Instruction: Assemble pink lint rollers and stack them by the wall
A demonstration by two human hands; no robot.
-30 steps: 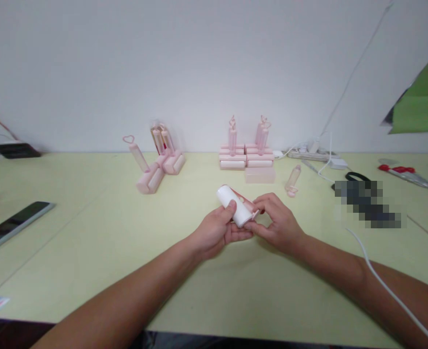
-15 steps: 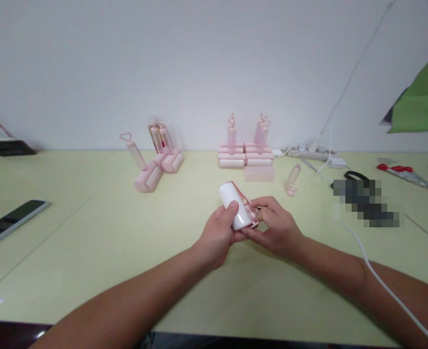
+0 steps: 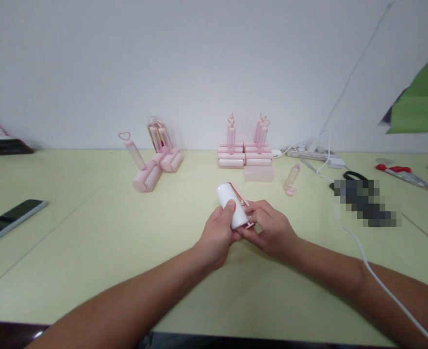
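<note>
A smooth white roll (image 3: 231,203) is held tilted above the table, its upper end leaning left. My left hand (image 3: 215,236) wraps round it, thumb across the front. Against the roll's right side lies a pink plastic casing (image 3: 238,194), partly open. My right hand (image 3: 274,229) pinches the casing's lower right end with bent fingers. The fingers cover most of that end, so how roll and casing join there is hidden. Beyond my hands stands a row of pink rollers (image 3: 231,160) with upright clear handles and heart-shaped loops.
More pink rollers (image 3: 147,178) stand back left. A pink block (image 3: 259,174) and a loose clear handle (image 3: 292,179) lie at centre right. Further right are a power strip (image 3: 304,153), a white cable (image 3: 381,281) and red-handled scissors (image 3: 399,170). A phone (image 3: 12,220) lies left.
The white roll and both hands have shifted slightly left. My right fingers have moved in closer to the roll, and less of the pink casing shows.
</note>
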